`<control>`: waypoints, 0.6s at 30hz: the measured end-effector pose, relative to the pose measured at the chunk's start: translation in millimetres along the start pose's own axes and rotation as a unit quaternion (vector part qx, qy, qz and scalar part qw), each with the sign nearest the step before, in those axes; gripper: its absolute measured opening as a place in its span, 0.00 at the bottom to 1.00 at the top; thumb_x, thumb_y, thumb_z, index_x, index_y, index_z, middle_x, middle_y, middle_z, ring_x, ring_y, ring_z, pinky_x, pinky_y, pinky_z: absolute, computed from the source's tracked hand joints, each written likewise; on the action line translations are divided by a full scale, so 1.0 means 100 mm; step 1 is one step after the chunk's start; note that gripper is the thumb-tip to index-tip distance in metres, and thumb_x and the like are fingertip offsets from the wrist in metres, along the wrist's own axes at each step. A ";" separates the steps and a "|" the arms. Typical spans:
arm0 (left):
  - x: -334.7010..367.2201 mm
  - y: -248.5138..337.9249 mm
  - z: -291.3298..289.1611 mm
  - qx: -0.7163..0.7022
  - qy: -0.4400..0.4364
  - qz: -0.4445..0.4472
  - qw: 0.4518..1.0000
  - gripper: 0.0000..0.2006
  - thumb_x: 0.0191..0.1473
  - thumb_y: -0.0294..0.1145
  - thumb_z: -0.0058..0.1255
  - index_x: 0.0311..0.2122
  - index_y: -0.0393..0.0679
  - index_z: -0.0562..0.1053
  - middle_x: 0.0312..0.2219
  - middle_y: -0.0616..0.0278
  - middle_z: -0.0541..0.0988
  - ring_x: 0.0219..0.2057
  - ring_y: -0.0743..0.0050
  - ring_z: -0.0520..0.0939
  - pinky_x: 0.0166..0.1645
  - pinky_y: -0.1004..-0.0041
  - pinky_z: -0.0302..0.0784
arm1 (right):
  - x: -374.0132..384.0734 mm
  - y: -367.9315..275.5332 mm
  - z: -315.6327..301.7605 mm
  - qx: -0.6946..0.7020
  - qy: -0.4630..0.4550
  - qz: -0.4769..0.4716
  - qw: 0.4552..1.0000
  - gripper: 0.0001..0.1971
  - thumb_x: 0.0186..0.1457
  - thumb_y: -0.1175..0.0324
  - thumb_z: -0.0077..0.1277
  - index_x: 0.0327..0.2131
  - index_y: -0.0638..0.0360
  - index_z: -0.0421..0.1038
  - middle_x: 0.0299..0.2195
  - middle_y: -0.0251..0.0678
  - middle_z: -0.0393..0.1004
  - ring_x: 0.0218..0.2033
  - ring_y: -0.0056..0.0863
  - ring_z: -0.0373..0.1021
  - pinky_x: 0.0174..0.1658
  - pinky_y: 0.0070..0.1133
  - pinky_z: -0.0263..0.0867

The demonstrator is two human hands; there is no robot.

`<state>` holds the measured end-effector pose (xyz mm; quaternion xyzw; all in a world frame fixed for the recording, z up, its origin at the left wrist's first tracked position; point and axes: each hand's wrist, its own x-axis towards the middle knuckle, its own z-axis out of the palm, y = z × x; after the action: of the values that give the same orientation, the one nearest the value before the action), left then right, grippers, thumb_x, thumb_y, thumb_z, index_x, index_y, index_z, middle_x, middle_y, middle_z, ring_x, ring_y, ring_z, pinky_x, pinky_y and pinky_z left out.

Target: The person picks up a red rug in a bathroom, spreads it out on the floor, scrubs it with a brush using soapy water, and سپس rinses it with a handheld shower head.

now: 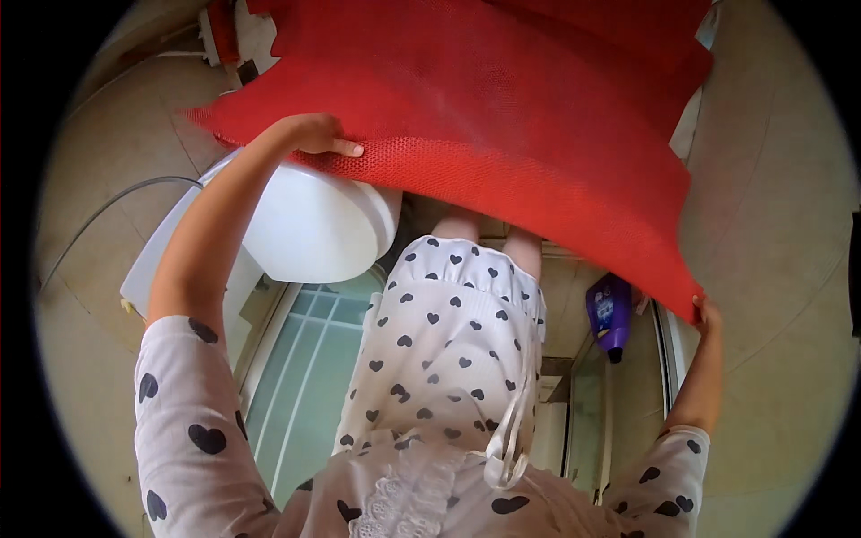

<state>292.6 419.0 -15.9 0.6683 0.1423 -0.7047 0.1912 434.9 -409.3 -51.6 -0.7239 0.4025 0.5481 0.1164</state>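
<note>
A large red mat (502, 99) with a textured surface spreads across the upper middle of the head view, lifted and bent between my hands. My left hand (321, 136) grips its near edge toward the left, thumb on top and the other fingers hidden beneath. At the mat's lower right corner, my right hand (707, 316) is closed on the edge. The mat's left tip looks blurred. Its far side runs out of the picture at the top.
A white toilet (309, 224) stands at the left, partly under the mat, with a grey hose (117, 193) beside it. At the right, a purple bottle (610, 314) with a dark cap sits near a metal-edged frame (671, 359). A glass-paned door (309, 359) is behind me; tiled walls rise on both sides.
</note>
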 end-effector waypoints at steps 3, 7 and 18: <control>0.33 -0.02 -0.02 0.100 -0.003 -0.027 0.995 0.44 0.35 0.73 0.38 0.33 0.32 0.74 0.26 0.46 0.76 0.32 0.50 0.77 0.39 0.61 0.69 | -0.31 -0.57 0.61 -0.087 0.145 0.044 0.985 0.22 0.50 0.58 0.46 0.47 0.55 0.63 0.37 0.39 0.72 0.36 0.36 0.69 0.40 0.31 0.64; 0.77 0.32 -0.05 0.179 -0.027 0.007 0.983 0.44 0.40 0.72 0.37 0.37 0.30 0.72 0.31 0.42 0.75 0.36 0.50 0.76 0.41 0.61 0.68 | -0.65 -1.24 1.40 -0.410 0.315 -0.182 0.836 0.21 0.45 0.63 0.50 0.45 0.56 0.64 0.39 0.49 0.69 0.42 0.44 0.66 0.41 0.35 0.64; 1.51 0.45 -0.09 0.209 0.097 0.031 0.973 0.29 0.41 0.59 0.48 0.33 0.38 0.75 0.34 0.44 0.74 0.40 0.49 0.73 0.45 0.60 0.66 | -1.01 -2.40 4.42 -0.323 0.033 -0.582 0.746 0.57 0.25 0.55 0.65 0.59 0.44 0.39 0.59 0.39 0.46 0.60 0.35 0.42 0.60 0.40 0.36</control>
<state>316.1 371.4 -164.9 0.7627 -0.0110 -0.6444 0.0541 288.9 61.9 -191.5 -0.8300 -0.2938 0.4468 0.1586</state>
